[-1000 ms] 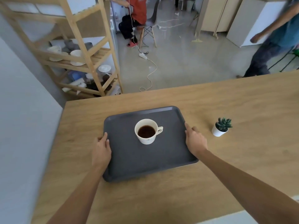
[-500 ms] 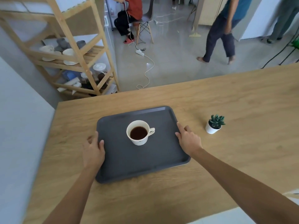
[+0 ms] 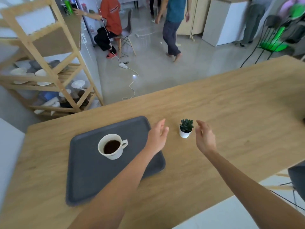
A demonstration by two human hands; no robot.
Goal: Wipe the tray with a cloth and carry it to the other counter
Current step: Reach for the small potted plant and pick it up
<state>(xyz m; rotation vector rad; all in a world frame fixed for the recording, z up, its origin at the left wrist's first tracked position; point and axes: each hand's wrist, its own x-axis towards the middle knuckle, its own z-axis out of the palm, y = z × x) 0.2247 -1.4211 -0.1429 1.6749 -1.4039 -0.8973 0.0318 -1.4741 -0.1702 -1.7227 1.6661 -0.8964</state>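
Observation:
A dark grey tray [image 3: 92,179] lies flat on the wooden counter [image 3: 231,113], at its left part. On the tray stands a white cup [image 3: 112,147] filled with dark coffee. My left hand [image 3: 157,135] hovers open over the tray's right edge, and its forearm crosses the tray's near right corner. My right hand [image 3: 205,137] is open to the right of a small potted succulent [image 3: 185,128], which stands between my two hands. Neither hand touches the tray or the pot. No cloth is in view.
A wooden shelf rack [image 3: 49,76] with plates and bowls stands beyond the counter's left end. A power strip with a cable [image 3: 123,65] lies on the floor. One person sits on a chair [image 3: 109,23]; another walks past [image 3: 172,25]. A green-lit black frame chair [image 3: 274,38] is far right.
Both hands have let go of the tray's sides and moved right, to either side of the succulent. The view has shifted, so the tray now lies further left. A person walked closer across the floor.

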